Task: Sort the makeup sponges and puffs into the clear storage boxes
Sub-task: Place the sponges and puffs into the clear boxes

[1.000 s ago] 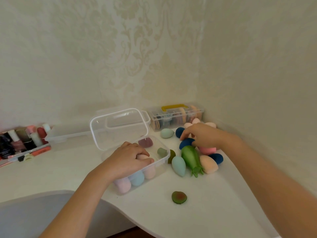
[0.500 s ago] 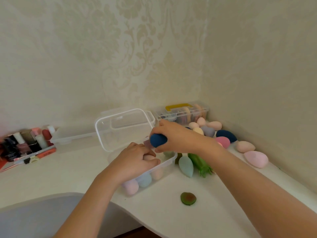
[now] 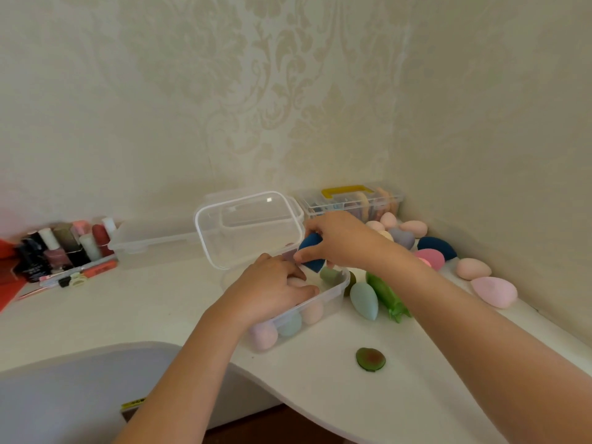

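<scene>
right hand (image 3: 342,241) lower, dark blue sponge (image 3: 312,253) now over clear box (image 3: 336,293)

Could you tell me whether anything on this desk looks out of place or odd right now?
One flat avocado-shaped puff lies alone near the desk's front edge, apart from the sponge pile by the wall. A green eggplant-shaped sponge also stands out among the egg-shaped ones. Nothing looks spilled or damaged.

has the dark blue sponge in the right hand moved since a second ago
Yes. The dark blue sponge left the loose pile by the wall and is now held by the right hand over the open clear box.
</scene>
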A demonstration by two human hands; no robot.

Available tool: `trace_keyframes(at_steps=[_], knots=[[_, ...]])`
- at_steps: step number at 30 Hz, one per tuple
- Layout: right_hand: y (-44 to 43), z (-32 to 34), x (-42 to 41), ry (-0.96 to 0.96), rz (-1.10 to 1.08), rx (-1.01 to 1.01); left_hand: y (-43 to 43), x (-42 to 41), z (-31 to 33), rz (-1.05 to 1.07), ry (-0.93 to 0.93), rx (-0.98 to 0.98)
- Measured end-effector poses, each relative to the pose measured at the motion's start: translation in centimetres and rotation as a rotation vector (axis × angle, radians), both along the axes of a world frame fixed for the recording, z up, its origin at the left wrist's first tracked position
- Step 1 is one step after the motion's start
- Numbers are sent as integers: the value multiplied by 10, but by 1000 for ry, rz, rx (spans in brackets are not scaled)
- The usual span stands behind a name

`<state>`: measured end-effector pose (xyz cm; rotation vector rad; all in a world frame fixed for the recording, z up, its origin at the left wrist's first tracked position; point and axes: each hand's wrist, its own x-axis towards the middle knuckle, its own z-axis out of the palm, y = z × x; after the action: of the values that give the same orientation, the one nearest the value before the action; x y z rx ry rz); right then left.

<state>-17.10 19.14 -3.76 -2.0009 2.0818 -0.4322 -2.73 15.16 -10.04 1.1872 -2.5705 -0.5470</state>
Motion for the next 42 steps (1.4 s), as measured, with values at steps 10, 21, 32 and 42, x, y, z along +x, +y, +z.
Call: trace_keyframes(at_steps=[10,21,32,42], knots=[[-16,-21,27,330,-38,53,5,0,5,66,64,72],[-31,-22,29,505,29,162,4,2,6,19,30,116],[-14,-3,-51,-483,-26,-283,5,3,9,-13,-87,5],[-28,-55,-117,20,-203,36,6,4,5,24,14,-12]])
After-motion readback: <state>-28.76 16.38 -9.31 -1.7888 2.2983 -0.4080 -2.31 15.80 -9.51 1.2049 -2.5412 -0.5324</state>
